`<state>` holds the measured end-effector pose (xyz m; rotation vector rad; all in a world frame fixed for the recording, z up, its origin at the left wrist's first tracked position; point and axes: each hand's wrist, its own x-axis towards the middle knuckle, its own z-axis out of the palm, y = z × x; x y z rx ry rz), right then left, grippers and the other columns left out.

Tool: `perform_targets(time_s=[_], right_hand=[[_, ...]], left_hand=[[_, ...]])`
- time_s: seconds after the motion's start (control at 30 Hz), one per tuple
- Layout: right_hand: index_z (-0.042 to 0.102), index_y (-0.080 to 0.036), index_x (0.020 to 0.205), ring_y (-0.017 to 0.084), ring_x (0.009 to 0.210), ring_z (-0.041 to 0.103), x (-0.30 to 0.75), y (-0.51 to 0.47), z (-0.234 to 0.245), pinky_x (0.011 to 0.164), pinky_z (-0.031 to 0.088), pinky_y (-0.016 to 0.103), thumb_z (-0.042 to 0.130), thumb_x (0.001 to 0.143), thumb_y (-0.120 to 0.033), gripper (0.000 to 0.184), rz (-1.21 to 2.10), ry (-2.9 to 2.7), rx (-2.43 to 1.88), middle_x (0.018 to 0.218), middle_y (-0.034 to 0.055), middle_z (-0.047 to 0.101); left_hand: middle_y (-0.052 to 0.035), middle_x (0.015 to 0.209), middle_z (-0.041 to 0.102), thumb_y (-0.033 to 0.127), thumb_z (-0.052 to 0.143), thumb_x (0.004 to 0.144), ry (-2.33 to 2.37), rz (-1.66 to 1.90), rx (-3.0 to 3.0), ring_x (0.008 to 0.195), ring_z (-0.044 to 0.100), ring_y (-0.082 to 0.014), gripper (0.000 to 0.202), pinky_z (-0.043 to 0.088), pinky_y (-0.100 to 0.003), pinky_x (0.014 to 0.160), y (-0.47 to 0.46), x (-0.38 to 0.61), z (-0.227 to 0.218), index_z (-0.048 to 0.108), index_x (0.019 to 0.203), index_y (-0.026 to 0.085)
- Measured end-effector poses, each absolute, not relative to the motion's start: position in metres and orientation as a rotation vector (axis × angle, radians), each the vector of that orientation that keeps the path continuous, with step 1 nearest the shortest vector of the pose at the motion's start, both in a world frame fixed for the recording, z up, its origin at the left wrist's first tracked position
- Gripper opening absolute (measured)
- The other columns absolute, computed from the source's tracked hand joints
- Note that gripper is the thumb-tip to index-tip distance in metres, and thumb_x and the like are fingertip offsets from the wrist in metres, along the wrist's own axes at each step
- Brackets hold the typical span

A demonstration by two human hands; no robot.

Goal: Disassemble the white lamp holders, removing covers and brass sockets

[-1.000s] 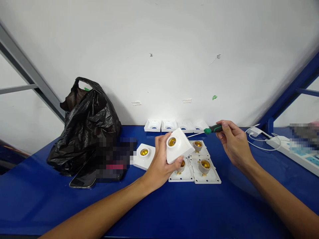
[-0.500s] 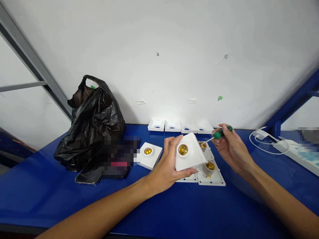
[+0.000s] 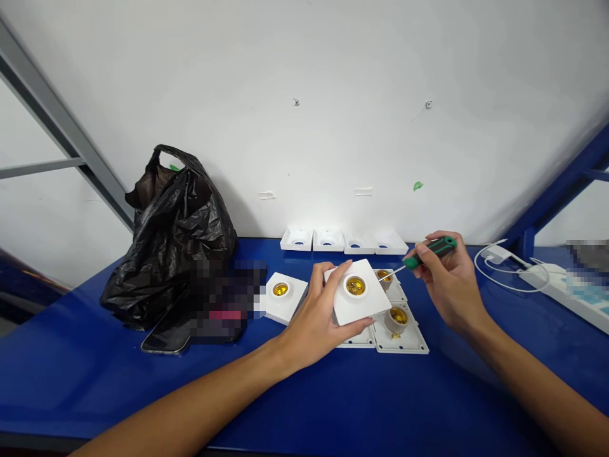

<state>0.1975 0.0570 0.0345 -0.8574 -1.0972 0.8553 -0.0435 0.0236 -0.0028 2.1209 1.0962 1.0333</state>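
Blue surface (image 3: 361,406) against white wall (image 3: 352,76); power strip (image 3: 556,285) at right of frame. Step in hand, as judged: screwdriver work along the edge of a square lamp holder (image 3: 371,299), raised and tilted at centre of frame. Left hand (image 3: 311,327): closed around holder's left side, thumb along lower edge. Right hand (image 3: 447,274): wrapped on green-and-black screwdriver (image 3: 432,251), shaft toward holder's right edge; tip contact, cannot tell. Called for next, probably: steady left grip, tip lined up with the edge. Containers: black plastic bag (image 3: 176,238), left of frame, contents hidden. Four white covers (image 3: 328,248) near wall, hollow side up, blue visible through holes. Second holder (image 3: 294,298) left of left hand, brass lining inside. Base plates (image 3: 412,339) behind and below held holder, sockets brass-lined, partly hidden.
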Motion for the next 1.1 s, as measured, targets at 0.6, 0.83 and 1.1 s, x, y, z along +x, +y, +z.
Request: perform_targets(time_s=[0.6,0.83,1.1], right_hand=[[0.062,-0.025,0.095,0.019,0.058,0.057,0.26,0.082,0.032,0.056,0.043,0.032,0.072,0.083,-0.056,0.035,0.593,-1.976,-1.701,0.063,-0.0019,0.061],[0.064,-0.026,0.105,0.02,0.054,0.053,0.261,0.081,0.027,0.057,0.042,0.033,0.053,0.096,-0.063,0.04,0.657,-2.162,-1.753,0.055,-0.0035,0.056],[0.037,-0.042,0.156,0.032,0.14,0.05,0.227,0.053,0.041,0.112,0.049,0.05,0.089,0.078,-0.044,0.094,1.023,-2.113,-0.946,0.155,0.0069,0.05]], left_hand=[[-0.0091,0.141,0.038,0.055,0.069,0.096,1.103,1.045,1.93,0.128,0.05,-0.0321,0.074,0.051,-0.056,0.112,0.023,-0.044,0.005,0.032,0.157,0.035],[-0.0104,0.142,0.037,0.058,0.066,0.097,1.064,1.042,1.918,0.127,0.047,-0.0326,0.074,0.057,-0.053,0.101,0.023,-0.045,0.003,0.031,0.159,0.036],[-0.0101,0.146,0.035,0.058,0.07,0.093,1.012,1.018,2.043,0.136,0.043,-0.0356,0.083,0.044,-0.06,0.115,0.024,-0.046,0.001,0.026,0.161,0.038]])
